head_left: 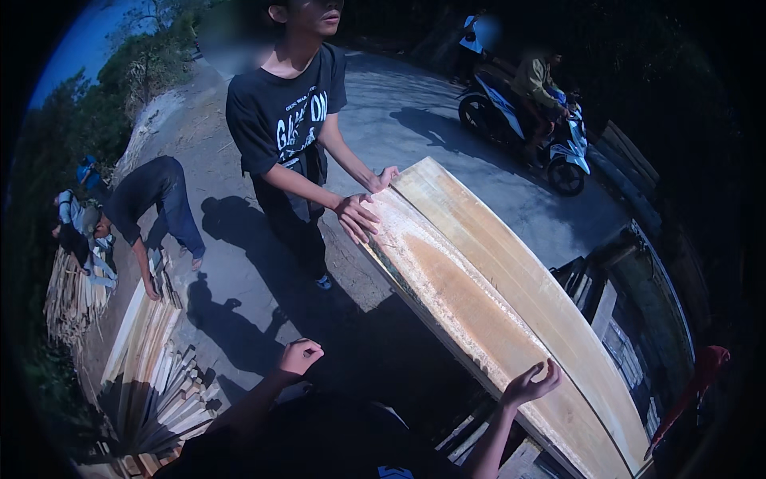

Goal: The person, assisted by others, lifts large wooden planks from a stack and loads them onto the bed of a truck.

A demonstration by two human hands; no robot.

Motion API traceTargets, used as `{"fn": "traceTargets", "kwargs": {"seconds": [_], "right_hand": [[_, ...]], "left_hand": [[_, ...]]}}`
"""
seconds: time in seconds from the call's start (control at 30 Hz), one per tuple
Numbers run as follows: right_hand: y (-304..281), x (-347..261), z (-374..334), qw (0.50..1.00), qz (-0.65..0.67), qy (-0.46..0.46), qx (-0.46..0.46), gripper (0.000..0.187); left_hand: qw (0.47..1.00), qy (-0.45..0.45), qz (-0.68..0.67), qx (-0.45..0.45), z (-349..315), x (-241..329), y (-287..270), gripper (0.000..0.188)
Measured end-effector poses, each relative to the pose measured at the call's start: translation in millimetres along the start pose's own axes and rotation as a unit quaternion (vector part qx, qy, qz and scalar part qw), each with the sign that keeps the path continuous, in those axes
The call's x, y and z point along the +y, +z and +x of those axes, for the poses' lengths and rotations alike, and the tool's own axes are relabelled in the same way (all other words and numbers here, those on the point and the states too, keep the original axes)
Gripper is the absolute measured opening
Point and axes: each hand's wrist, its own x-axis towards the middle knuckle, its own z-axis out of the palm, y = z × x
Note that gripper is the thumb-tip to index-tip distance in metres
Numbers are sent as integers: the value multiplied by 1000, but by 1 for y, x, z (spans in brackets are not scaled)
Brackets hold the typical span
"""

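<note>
Two broad pale wooden boards lie side by side, slanting across the right half. The left board [447, 291] is dusted with sawdust along its edges; the right board [511, 255] looks cleaner. My right hand [533, 383] is at the left board, palm up with fingers parted and slightly bent; it grips nothing, and whether it touches the wood I cannot tell. Away from the boards, my left hand [301, 356] hangs in the air with its fingers curled in and nothing showing in them. Across from me, a co-worker's hands [363, 211] rest on the boards' far end.
Sawn timber strips [152, 375] lie piled at the left, with a bent-over person [152, 199] handling some. Another bundle [76, 295] lies beyond. A motorbike [550, 144] with a rider is on the road. Dark stacked wood [610, 319] and a red cloth [706, 375] are at the right.
</note>
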Motion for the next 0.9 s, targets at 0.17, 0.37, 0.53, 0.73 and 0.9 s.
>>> {"fn": "traceTargets", "kwargs": {"seconds": [0.17,0.37,0.53,0.73,0.9], "right_hand": [[80,-200,-108,906,265,-170,-284,17],[137,-381,-250,696,370,-320,-526,9],[184,-483,-325,566,146,-310,-750,17],[205,-552,-431,296,225,-133,-919,66],[144,-621,-497,-7,86,107,-991,86]], "left_hand": [[981,-171,40,82,-56,-76,-122,28],[940,-189,-31,284,-129,-177,-203,21],[877,-321,-44,354,-195,-216,-260,23],[827,-416,-144,350,-196,-242,-286,33],[833,-243,-167,469,-128,-239,-278,46]]}}
